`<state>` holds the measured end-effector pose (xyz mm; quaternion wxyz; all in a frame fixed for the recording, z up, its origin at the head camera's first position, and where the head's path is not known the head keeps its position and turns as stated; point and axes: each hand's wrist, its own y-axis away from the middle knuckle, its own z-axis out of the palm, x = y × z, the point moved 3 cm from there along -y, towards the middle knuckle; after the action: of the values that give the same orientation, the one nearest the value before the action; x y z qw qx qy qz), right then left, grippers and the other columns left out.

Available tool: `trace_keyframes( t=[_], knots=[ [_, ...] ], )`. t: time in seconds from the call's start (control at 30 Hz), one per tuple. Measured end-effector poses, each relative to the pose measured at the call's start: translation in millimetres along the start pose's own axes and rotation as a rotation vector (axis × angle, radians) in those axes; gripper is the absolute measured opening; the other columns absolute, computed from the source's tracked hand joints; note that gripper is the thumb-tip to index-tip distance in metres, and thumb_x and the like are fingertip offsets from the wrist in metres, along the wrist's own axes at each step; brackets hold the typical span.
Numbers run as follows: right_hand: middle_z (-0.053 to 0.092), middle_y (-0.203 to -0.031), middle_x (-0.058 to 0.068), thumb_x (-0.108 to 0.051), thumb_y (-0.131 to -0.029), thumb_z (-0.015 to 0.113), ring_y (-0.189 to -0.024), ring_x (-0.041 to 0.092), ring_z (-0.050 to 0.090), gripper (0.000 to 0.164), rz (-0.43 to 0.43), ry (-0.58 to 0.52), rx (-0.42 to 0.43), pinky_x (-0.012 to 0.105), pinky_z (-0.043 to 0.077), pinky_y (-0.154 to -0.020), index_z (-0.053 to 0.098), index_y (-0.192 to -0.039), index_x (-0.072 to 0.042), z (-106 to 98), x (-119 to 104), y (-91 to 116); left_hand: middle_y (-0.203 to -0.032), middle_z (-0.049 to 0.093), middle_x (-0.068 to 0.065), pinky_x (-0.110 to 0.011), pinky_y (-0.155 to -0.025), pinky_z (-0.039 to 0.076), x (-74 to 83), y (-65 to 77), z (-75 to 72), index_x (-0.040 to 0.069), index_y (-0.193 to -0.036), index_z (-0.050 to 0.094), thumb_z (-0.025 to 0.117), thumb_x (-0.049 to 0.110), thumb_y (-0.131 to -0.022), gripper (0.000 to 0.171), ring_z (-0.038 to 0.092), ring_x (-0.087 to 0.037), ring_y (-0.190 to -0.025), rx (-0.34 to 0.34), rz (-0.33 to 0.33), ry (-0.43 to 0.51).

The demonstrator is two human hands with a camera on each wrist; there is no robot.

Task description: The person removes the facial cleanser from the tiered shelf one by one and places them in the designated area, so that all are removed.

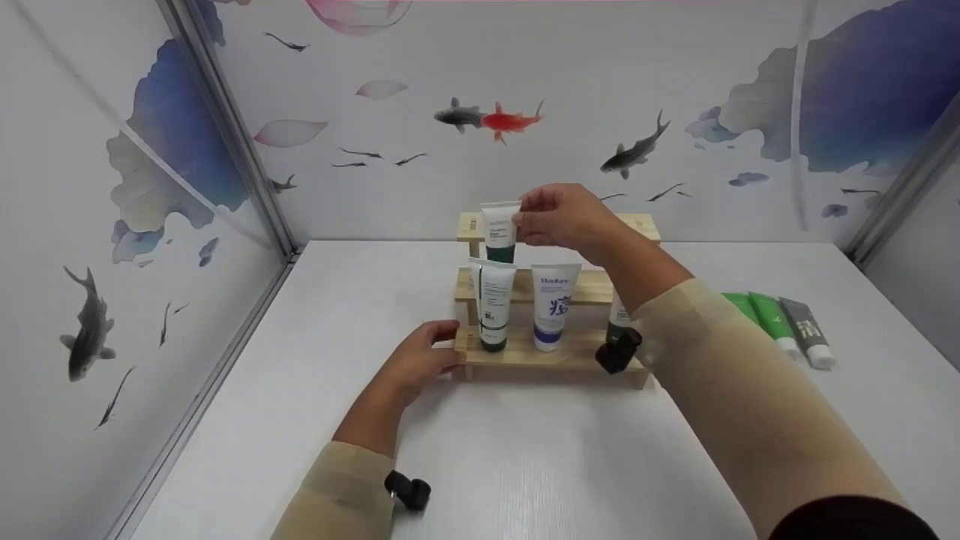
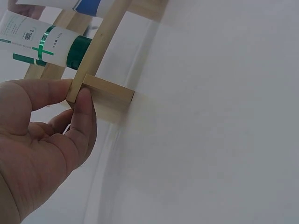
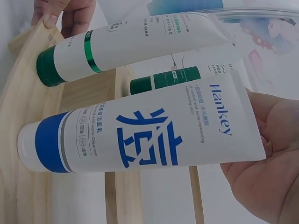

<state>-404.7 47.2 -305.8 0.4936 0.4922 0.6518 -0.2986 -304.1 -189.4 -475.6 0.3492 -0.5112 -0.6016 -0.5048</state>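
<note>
My right hand (image 1: 566, 217) pinches the side of a white tube with a dark green lower end (image 1: 500, 225), upright at the left of the wooden three-step rack (image 1: 559, 358). Whether its cap touches the middle step is hidden by the tube in front. With thumb and fingers, my left hand (image 2: 46, 135) grips the left end of the bottom step. On that step stand a white tube with green bands (image 3: 117, 46), a white and blue Hankey tube (image 3: 140, 126), and a third tube (image 1: 619, 315), partly covered by my right forearm.
Two green tubes (image 1: 772, 322) and a grey tube (image 1: 806, 330) lie on the white table (image 1: 525, 465) right of the rack. Behind the rack rises a printed wall (image 1: 375, 195) with fish, and side panels stand left and right.
</note>
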Motion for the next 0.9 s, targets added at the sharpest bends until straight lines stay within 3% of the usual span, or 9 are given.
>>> trace_keyframes(
  t=[0.33, 0.53, 0.7, 0.9],
  knots=[
    [0.072, -0.135, 0.008, -0.025, -0.103, 0.072, -0.123, 0.023, 0.073, 0.031, -0.01, -0.066, 0.109, 0.036, 0.059, -0.11, 0.066, -0.132, -0.016, -38.2, 2.2, 18.6, -0.16, 0.053, -0.011, -0.039, -0.111, 0.057, 1.3, -1.6, 1.3, 0.009, -0.156, 0.05, 0.07, 0.006, -0.096, 0.063, 0.062, -0.026, -0.136, -0.002, -0.008, 0.011],
    [0.069, -0.14, 0.006, -0.033, -0.103, 0.072, -0.127, 0.025, 0.071, 0.036, -0.026, -0.073, 0.17, 0.039, 0.056, -0.114, 0.066, -0.136, -0.018, -70.8, 15.2, 36.6, -0.161, 0.052, -0.011, -0.04, -0.112, 0.057, 2.0, -0.5, 1.1, 0.009, -0.156, 0.05, 0.07, 0.007, -0.096, 0.064, 0.06, -0.027, -0.139, -0.005, -0.011, -0.001],
    [0.07, -0.135, 0.002, -0.038, -0.102, 0.072, -0.122, 0.02, 0.072, 0.042, -0.046, -0.067, 0.216, 0.028, 0.06, -0.105, 0.064, -0.138, -0.018, -98.0, 35.0, 54.1, -0.161, 0.052, -0.012, -0.041, -0.113, 0.056, 1.1, -0.5, 0.6, 0.009, -0.157, 0.049, 0.07, 0.006, -0.096, 0.064, 0.06, -0.028, -0.141, -0.007, -0.018, 0.012],
    [0.073, -0.118, -0.003, -0.031, -0.1, 0.075, -0.107, 0.012, 0.075, 0.04, -0.099, -0.181, 0.251, 0.021, 0.063, -0.092, 0.063, -0.132, -0.009, -123.7, 57.3, 75.7, -0.161, 0.052, -0.011, -0.039, -0.112, 0.056, 0.4, -0.8, 0.9, 0.01, -0.157, 0.049, 0.069, 0.007, -0.098, 0.062, 0.062, -0.026, -0.137, -0.008, -0.017, 0.025]
  ],
)
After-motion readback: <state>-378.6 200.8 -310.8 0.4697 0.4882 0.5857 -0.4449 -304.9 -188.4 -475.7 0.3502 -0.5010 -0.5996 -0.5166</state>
